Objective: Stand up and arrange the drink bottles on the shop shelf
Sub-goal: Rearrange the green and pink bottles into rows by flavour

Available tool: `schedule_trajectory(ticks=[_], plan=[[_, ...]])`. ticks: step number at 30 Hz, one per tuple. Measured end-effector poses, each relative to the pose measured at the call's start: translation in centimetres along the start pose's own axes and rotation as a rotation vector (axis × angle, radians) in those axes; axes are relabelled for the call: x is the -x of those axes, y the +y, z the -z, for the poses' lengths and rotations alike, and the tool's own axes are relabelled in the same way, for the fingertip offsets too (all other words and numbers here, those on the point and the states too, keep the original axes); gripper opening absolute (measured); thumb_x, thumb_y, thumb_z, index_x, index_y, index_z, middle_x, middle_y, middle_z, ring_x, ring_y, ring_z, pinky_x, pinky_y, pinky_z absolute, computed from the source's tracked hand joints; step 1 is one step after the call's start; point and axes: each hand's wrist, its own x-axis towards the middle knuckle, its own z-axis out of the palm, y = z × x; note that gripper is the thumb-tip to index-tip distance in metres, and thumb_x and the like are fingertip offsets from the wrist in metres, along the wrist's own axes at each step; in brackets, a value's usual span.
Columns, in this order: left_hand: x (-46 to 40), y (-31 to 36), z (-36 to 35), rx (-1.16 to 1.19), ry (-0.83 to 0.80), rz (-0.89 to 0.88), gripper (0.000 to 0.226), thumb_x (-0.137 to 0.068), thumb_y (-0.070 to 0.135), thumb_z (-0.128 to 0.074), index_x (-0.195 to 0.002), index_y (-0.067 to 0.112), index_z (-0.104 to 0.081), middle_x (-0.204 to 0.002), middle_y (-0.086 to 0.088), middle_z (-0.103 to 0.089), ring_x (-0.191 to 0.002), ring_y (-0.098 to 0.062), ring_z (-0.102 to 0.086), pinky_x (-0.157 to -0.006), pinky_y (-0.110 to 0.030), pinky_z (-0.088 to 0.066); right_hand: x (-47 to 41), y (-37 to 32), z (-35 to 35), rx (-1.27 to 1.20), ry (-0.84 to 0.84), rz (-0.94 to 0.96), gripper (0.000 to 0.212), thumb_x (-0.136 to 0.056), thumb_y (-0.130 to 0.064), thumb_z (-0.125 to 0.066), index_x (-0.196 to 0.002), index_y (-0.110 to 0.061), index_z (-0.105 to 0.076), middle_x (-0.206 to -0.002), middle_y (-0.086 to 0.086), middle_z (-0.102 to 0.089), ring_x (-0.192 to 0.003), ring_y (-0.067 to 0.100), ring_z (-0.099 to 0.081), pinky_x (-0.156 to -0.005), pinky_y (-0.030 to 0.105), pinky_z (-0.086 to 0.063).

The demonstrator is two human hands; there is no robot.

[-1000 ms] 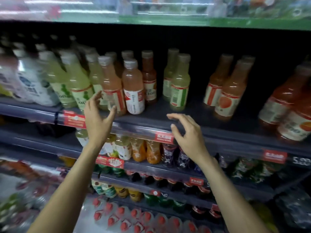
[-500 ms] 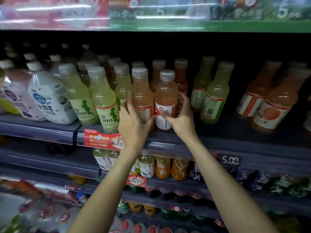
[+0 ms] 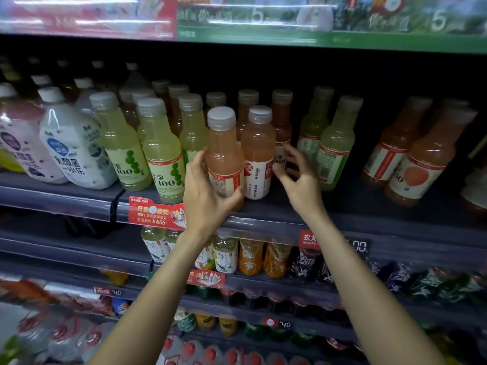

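On the upper shelf [image 3: 290,214], all drink bottles in view are found upright; none is seen lying down. A pink bottle [image 3: 224,154] at the near edge of the shelf is gripped by the left hand [image 3: 205,196], the thumb curled against its lower right side and the fingers wrapped round its left side. Just to its right, touching or nearly so, a second pink bottle [image 3: 257,151] stands with its white label turned outward. The right hand [image 3: 297,180] is held just right of that bottle, fingers spread and loosely curved, clamped on nothing; contact with the bottle cannot be confirmed. Green bottles [image 3: 162,151] are ranked to the left and orange bottles [image 3: 421,159] well apart on the right, with a bare stretch of shelf between the yellow-green pair [image 3: 334,143] and the orange group. The standing-up is judged largely done on this shelf; what remains appears to be squaring the front pink pair, facing the labels, and possibly closing the gaps to the right. Lower shelves are too blurred to assess.
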Motion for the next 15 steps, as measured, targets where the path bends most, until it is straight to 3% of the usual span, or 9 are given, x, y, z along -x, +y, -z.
schedule_trajectory(ticks=[4,7,9,12,15], plan=[[0.0,0.8,0.1,0.012,-0.032,0.043,0.084,-0.066,0.046,-0.066,-0.135,0.030,-0.022,-0.132,-0.008,-0.049,-0.114,-0.022,-0.051,-0.090,-0.037,-0.048,-2.1,-0.4,1.4,0.063,0.011,-0.039,0.055,-0.090,-0.024,-0.062,-0.140,-0.018,-0.039,-0.142,0.003,-0.042,-0.129,0.017,-0.042,-0.108,0.037,-0.038],[0.4,0.8,0.1,0.060,-0.025,0.031,0.083,-0.067,0.046,-0.068,-0.135,0.031,-0.023,-0.130,0.003,-0.043,-0.115,-0.022,-0.051,-0.091,-0.042,-0.049,-4.8,-1.3,1.1,0.196,-0.014,-0.062,0.070,-0.089,-0.019,-0.064,-0.147,-0.012,-0.025,-0.151,0.007,-0.033,-0.138,0.020,-0.031,-0.109,0.024,-0.024],[0.6,0.8,0.2,0.102,-0.015,0.027,0.081,-0.071,0.049,-0.071,-0.135,0.029,-0.025,-0.129,0.009,-0.040,-0.116,-0.016,-0.051,-0.090,-0.041,-0.052,-6.3,-1.7,0.8,0.183,-0.045,-0.101,0.077,-0.089,-0.020,-0.065,-0.149,-0.010,-0.018,-0.150,0.010,-0.034,-0.137,0.021,-0.033,-0.109,0.026,-0.025],[0.5,1.1,0.6,0.165,-0.007,0.007,0.080,-0.073,0.044,-0.078,-0.133,0.026,-0.028,-0.128,0.008,-0.044,-0.112,0.002,-0.049,-0.086,-0.018,-0.051,-7.7,-1.5,0.4,0.142,-0.122,-0.142,0.084,-0.084,-0.029,-0.069,-0.150,-0.014,-0.019,-0.138,0.008,-0.050,-0.125,0.020,-0.048,-0.100,0.030,-0.036],[0.7,1.6,1.2,0.156,0.010,-0.040,0.076,-0.073,0.037,-0.078,-0.130,0.024,-0.030,-0.128,0.005,-0.043,-0.111,0.015,-0.044,-0.085,-0.004,-0.043,-7.6,-0.9,-0.2,0.180,-0.127,-0.134,0.064,-0.083,-0.023,-0.071,-0.138,-0.010,-0.040,-0.122,0.007,-0.058,-0.115,0.023,-0.054,-0.088,0.025,-0.038]])
